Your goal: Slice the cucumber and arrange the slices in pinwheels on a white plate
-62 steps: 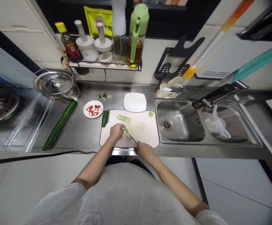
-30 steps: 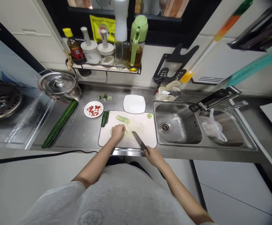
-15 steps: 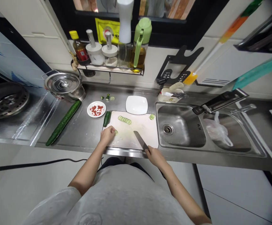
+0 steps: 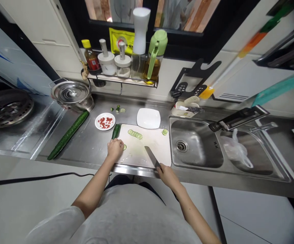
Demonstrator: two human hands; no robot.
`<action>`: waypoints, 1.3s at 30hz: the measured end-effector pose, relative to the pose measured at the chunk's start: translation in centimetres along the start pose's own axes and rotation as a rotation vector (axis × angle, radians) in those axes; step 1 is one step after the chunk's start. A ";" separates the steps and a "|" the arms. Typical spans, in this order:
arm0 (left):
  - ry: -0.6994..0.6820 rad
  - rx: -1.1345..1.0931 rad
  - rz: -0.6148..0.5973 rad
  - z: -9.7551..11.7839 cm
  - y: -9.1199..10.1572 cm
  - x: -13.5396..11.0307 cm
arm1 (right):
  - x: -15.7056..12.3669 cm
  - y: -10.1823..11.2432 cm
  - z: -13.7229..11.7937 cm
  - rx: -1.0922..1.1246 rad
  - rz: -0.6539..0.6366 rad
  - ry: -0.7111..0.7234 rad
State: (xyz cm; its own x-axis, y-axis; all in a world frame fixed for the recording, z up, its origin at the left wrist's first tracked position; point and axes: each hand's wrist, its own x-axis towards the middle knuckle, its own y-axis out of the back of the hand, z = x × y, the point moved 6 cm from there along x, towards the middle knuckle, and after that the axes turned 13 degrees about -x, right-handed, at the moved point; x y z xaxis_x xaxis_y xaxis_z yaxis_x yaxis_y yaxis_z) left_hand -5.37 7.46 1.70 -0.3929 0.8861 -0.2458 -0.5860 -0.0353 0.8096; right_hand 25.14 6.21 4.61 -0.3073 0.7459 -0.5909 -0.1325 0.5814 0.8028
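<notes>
My right hand (image 4: 167, 174) grips a kitchen knife (image 4: 152, 157) by its handle, the blade slanting up and left over the right half of the white cutting board (image 4: 139, 154). At the board's left edge, my left hand (image 4: 115, 150) has its fingers curled; whether they hold anything is hidden. A cucumber slice (image 4: 125, 147) shows by its fingertips. Just beyond that hand lies a short cucumber piece (image 4: 116, 131). A row of overlapping cucumber slices (image 4: 135, 134) rests on the board's upper part, and a small stack of slices (image 4: 164, 132) sits at its upper right corner.
Behind the board stand a white square plate (image 4: 148, 118) and a round plate of red bits (image 4: 105, 116). A whole cucumber (image 4: 68, 135) lies left, near a lidded steel pot (image 4: 73, 95). To the right is a sink (image 4: 197, 159). A condiment shelf (image 4: 123, 80) hangs above.
The whole view has shifted slightly downward. My left hand has moved a little left, nearer the short cucumber piece. The knife stays in my right hand, almost unmoved.
</notes>
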 end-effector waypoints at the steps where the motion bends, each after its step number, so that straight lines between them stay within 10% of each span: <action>1: -0.010 -0.017 0.018 0.6 0.0 0.1 | 0.0 0.0 0.1 0.001 0.003 -0.011; 10: -0.172 -0.141 0.003 8.0 -3.6 3.3 | -0.2 0.9 0.6 0.036 0.056 -0.112; 21: -0.262 -0.003 -0.114 10.1 -4.2 5.2 | -0.9 0.3 1.7 0.050 0.062 -0.137; 29: 0.033 -0.352 -0.202 6.4 -4.2 4.9 | -0.8 0.2 1.6 0.049 0.040 -0.114; 39: 0.081 -0.360 -0.211 2.8 -4.0 2.0 | -0.8 0.9 -1.7 -0.093 -0.015 0.013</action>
State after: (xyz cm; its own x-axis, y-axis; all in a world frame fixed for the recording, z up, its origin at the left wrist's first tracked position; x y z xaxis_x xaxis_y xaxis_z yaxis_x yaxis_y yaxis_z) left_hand -1.80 10.63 -0.54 -0.2843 0.8525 -0.4386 -0.8638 -0.0292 0.5030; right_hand 23.62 5.63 5.94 -0.3172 0.7326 -0.6023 -0.2240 0.5592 0.7982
